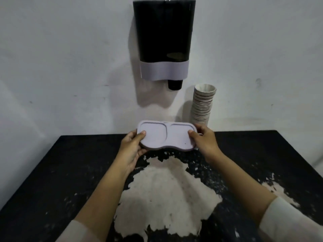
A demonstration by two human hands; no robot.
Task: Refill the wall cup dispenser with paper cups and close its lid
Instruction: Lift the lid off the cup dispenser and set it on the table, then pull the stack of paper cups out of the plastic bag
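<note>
A: What is on the left side?

B: The left hand. Its thumb lies on top of the lid and its fingers curl under the lid's left end. It is gripping the lid.

A: What does the lid look like?

B: It is flat and pale purple, with two shallow dents side by side. It is held up above the black table, tipped a little toward the person. The table has a big white patch where the black is worn off.

A: And above the lid?

B: The cup dispenser hangs on the white wall. It is dark on top with a pale purple band low down. One dark cup pokes out of the bottom on the right side.

A: What about the right side?

B: The right hand grips the lid's right end, thumb on top, fingers behind. Just behind that hand stands a tall stack of paper cups, by the wall, leaning a bit to the right.

A: Anything else?

B: Pale sleeves cover both arms near the bottom.
</note>
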